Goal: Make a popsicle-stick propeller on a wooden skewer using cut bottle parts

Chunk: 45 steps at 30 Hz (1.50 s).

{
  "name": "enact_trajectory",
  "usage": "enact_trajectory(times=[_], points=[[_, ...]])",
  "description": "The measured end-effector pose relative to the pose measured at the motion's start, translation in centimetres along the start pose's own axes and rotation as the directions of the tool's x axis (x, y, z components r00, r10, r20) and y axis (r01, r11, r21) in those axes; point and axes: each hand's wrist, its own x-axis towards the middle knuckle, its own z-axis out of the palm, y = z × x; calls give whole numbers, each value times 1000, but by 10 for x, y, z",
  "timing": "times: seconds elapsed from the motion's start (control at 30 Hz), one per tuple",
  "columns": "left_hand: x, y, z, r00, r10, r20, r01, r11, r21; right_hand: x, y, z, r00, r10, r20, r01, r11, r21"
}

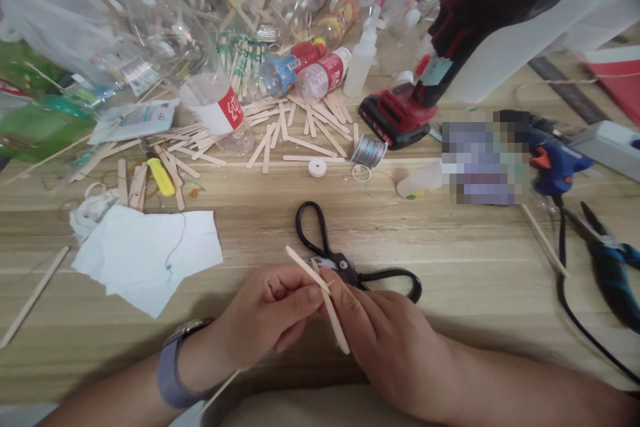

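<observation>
A flat wooden craft stick (336, 327) slants between my two hands, just above the near edge of the table. The thumb and fingers of my left hand (273, 310) are closed at its middle. From the other side, my right hand (395, 340) grips the same stick with its fingers pressed together. A small thin tip sticks out beside the stick near the right fingers; what it belongs to is hidden. A thin wooden rod (221, 392) shows below my left wrist, its upper end out of sight. Behind my hands lie black-handled scissors (344, 265), their blades partly covered.
White paper sheets (150, 247) and a yellow-handled tool (161, 177) lie left. Loose craft sticks (310, 127) and plastic bottles (325, 73) crowd the back. A red-black power drill (400, 113) stands back right, with a wire spool (370, 150), blue glue gun (555, 167) and pliers (610, 267).
</observation>
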Motion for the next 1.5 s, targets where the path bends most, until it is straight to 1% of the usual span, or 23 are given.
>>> enact_trajectory(times=[0.1, 0.2, 0.27, 0.33, 0.43, 0.53, 0.67, 0.73, 0.8, 0.83, 0.87, 0.93, 1.0, 1.07, 1.17, 1.27, 1.37, 1.5], points=[[0, -1, -2, 1000, 21, 10, -22, 998, 52, 0, 3, 2, 1000, 5, -19, -4, 1000, 20], [1, -1, -3, 999, 36, 24, -37, 998, 48, 2, 9, 5, 995, -1, -100, 17, 987, 157], [1, 0, -4, 999, 34, 22, -35, 999, 21, 4, 13, 6, 989, 61, -138, -22, 963, 270], [2, 0, -5, 999, 32, 12, -32, 999, -27, 5, 17, 7, 981, 143, -129, -84, 923, 376], [2, 1, -8, 999, 39, -24, -41, 995, -95, 7, 23, 4, 973, 231, -24, -182, 823, 538], [1, 2, -10, 996, 49, -79, -58, 992, -116, 10, 28, -3, 950, 294, 105, -284, 678, 678], [0, 3, -11, 996, 34, -78, -44, 990, -135, 15, 31, -12, 926, 294, 237, -356, 471, 807], [0, 3, -10, 996, 53, -70, -64, 984, -166, 17, 31, -15, 915, 285, 286, -382, 380, 842], [0, 4, -9, 995, 64, -83, -78, 979, -187, 18, 31, -15, 905, 280, 321, -404, 326, 854], [0, 5, -8, 994, 68, -91, -84, 978, -192, 18, 30, -15, 899, 283, 336, -418, 317, 852], [0, 6, -8, 993, 68, -99, -86, 977, -194, 18, 30, -14, 892, 291, 346, -432, 320, 843], [1, 7, -7, 990, 62, -126, -85, 978, -192, 18, 28, -12, 879, 332, 341, -452, 359, 817], [2, 8, -6, 985, 75, -153, -104, 976, -190, 17, 27, -9, 876, 381, 295, -449, 426, 785], [3, 9, -5, 982, 85, -171, -116, 977, -179, 16, 27, -5, 887, 404, 223, -421, 511, 750], [3, 8, -5, 982, 96, -162, -121, 981, -153, 14, 27, 1, 909, 389, 150, -381, 629, 678], [2, 7, -5, 986, 95, -135, -113, 984, -136, 11, 26, 5, 931, 349, 105, -336, 712, 616], [2, 6, -5, 994, 71, -83, -82, 986, -143, 9, 25, 8, 947, 318, 42, -285, 773, 567], [1, 4, -3, 998, 58, -33, -62, 986, -157, 7, 24, 12, 954, 294, -58, -228, 838, 496]])
